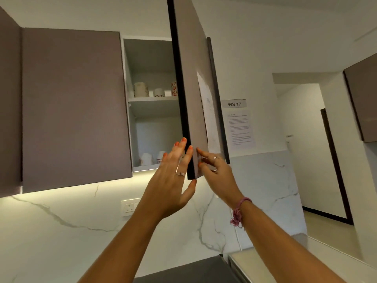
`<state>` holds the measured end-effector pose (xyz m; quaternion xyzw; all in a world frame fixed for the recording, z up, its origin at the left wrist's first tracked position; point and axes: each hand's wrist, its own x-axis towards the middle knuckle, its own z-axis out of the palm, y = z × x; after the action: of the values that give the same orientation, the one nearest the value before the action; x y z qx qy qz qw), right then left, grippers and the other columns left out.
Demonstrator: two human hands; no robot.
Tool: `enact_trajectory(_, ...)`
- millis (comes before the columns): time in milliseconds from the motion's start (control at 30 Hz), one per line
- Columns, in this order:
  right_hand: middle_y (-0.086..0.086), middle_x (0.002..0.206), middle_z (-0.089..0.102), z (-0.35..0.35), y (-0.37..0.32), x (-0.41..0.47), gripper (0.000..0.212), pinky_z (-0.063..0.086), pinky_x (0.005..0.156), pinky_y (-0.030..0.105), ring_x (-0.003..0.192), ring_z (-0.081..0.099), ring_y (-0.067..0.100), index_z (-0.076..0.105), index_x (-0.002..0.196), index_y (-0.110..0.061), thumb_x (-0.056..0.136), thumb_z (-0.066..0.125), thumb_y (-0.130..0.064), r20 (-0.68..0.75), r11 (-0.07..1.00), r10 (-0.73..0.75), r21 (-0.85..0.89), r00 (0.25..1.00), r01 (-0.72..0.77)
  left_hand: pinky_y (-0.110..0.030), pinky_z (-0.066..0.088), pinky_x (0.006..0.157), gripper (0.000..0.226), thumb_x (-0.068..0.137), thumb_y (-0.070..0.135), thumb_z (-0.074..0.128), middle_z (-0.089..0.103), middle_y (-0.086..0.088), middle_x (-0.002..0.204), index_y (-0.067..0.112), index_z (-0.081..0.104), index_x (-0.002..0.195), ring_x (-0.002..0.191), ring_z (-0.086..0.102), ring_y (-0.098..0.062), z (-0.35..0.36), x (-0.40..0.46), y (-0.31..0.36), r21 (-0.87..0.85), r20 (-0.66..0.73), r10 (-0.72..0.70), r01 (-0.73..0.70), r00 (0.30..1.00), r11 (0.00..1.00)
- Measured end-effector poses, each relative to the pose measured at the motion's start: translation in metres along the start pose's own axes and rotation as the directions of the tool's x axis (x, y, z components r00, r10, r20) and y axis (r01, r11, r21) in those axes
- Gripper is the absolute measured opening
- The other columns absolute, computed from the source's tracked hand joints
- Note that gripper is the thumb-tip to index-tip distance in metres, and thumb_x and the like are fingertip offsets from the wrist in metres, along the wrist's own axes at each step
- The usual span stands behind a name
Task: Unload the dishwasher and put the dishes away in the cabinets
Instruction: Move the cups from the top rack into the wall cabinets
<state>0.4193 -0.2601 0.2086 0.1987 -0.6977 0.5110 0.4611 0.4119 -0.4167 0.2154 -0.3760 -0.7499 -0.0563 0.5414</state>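
Steadying the cabinet door (191,94) at its lower corner, the left hand (173,176) is pressing flat with straight fingers while the right hand (214,170) is touching its outer face, grip empty; cups (141,89) are sitting on the shelves, so swinging it slowly seems wise.

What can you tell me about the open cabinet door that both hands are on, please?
The cabinet door is a flat, matt grey-brown panel with a dark edge, swung out towards the camera and seen nearly edge-on. A sheet of paper is stuck to its right-hand face. It hangs at the right of an open wall cabinet. Near its lower corner the left hand lays straight fingers on its left side, while the right hand touches its right-hand face with its fingertips.
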Motion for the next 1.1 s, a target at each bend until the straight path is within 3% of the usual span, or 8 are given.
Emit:
enact_trajectory(100, 0.0, 0.133, 0.05, 0.038, 0.015, 0.007, 0.041, 0.04, 0.099, 0.017, 0.122, 0.049, 0.013, 0.046, 0.138, -0.022, 0.098, 0.046, -0.013, 0.079, 0.993, -0.009, -0.116, 0.997, 0.018, -0.044, 0.021, 0.101, 0.072, 0.085, 0.052, 0.048, 0.021, -0.01, 0.155, 0.015, 0.034, 0.146, 0.139, 0.025, -0.032, 0.01, -0.009, -0.031, 0.056, 0.043, -0.085, 0.083, 0.995, 0.995)
enact_trajectory(233, 0.0, 0.15, 0.035, 0.087, 0.029, 0.013, 0.048, 0.035, 0.112, 0.032, 0.137, 0.036, 0.019, 0.036, 0.144, -0.021, 0.099, 0.043, -0.009, 0.124, 0.971, -0.006, -0.235, 0.992, 0.035, -0.038, 0.022, 0.114, 0.076, 0.093, 0.053, 0.04, -0.021, 0.004, 0.157, 0.027, -0.003, 0.151, 0.147, 0.008, -0.027, 0.028, -0.02, -0.074, 0.001, 0.237, -0.266, 0.274, 0.934, 0.962)
enact_trajectory(333, -0.002, 0.154, 0.029, 0.114, 0.041, 0.02, 0.05, 0.029, 0.112, 0.029, 0.141, 0.03, 0.018, 0.031, 0.147, -0.02, 0.099, 0.04, -0.008, 0.134, 0.949, -0.005, -0.312, 0.991, 0.047, -0.034, 0.029, 0.112, 0.079, 0.095, 0.048, 0.041, -0.026, 0.002, 0.156, 0.025, -0.011, 0.15, 0.147, 0.008, -0.03, 0.038, -0.024, -0.098, 0.05, 0.241, -0.278, 0.274, 0.93, 0.96)
enact_trajectory(433, -0.005, 0.157, 0.02, 0.126, 0.057, 0.029, 0.053, 0.023, 0.112, 0.022, 0.143, 0.025, 0.015, 0.023, 0.149, -0.019, 0.1, 0.037, -0.007, 0.157, 0.935, 0.013, -0.351, 0.987, 0.044, -0.035, 0.023, 0.114, 0.082, 0.095, 0.046, 0.042, -0.03, 0.001, 0.153, 0.023, -0.015, 0.149, 0.147, 0.006, -0.031, 0.054, -0.028, -0.117, 0.113, 0.231, -0.303, 0.284, 0.925, 0.952)
enact_trajectory(567, -0.004, 0.158, 0.017, 0.133, 0.079, 0.044, 0.056, 0.019, 0.111, 0.02, 0.143, 0.025, 0.017, 0.017, 0.151, -0.016, 0.099, 0.034, -0.001, 0.192, 0.932, 0.103, -0.362, 0.976, -0.027, -0.04, 0.007, 0.117, 0.082, 0.096, 0.048, 0.038, -0.027, -0.007, 0.155, 0.016, -0.016, 0.149, 0.147, -0.001, -0.03, 0.072, -0.032, -0.137, 0.176, 0.21, -0.345, 0.311, 0.915, 0.934)
enact_trajectory(667, -0.004, 0.156, 0.023, 0.137, 0.1, 0.055, 0.058, 0.019, 0.101, 0.006, 0.138, 0.035, 0.019, 0.017, 0.151, -0.015, 0.098, 0.033, 0.001, 0.228, 0.912, 0.147, -0.408, 0.962, -0.043, -0.041, 0.003, 0.117, 0.081, 0.097, 0.05, 0.034, -0.024, -0.011, 0.156, 0.012, -0.015, 0.149, 0.147, -0.006, -0.029, 0.084, -0.033, -0.158, 0.234, 0.195, -0.382, 0.335, 0.903, 0.913)
enact_trajectory(867, -0.004, 0.16, 0.004, 0.155, 0.142, 0.08, 0.058, 0.014, 0.117, 0.03, 0.148, 0.002, 0.019, 0.013, 0.151, -0.016, 0.099, 0.034, -0.005, 0.342, 0.79, 0.075, -0.594, 0.937, 0.154, -0.044, -0.001, 0.116, 0.078, 0.098, 0.049, 0.032, -0.02, -0.013, 0.156, 0.008, -0.009, 0.15, 0.146, -0.011, -0.031, 0.115, -0.03, -0.196, 0.294, 0.186, -0.436, 0.373, 0.881, 0.88)
enact_trajectory(1100, -0.002, 0.16, -0.003, 0.174, 0.2, 0.095, 0.059, 0.007, 0.119, 0.034, 0.148, -0.001, 0.019, 0.003, 0.151, -0.016, 0.102, 0.034, -0.024, 0.375, 0.602, -0.114, -0.711, 0.92, 0.364, -0.043, -0.001, 0.117, 0.078, 0.097, 0.052, 0.03, -0.014, -0.009, 0.158, 0.009, -0.008, 0.15, 0.147, -0.003, -0.028, 0.152, -0.025, -0.23, 0.318, 0.173, -0.466, 0.399, 0.868, 0.86)
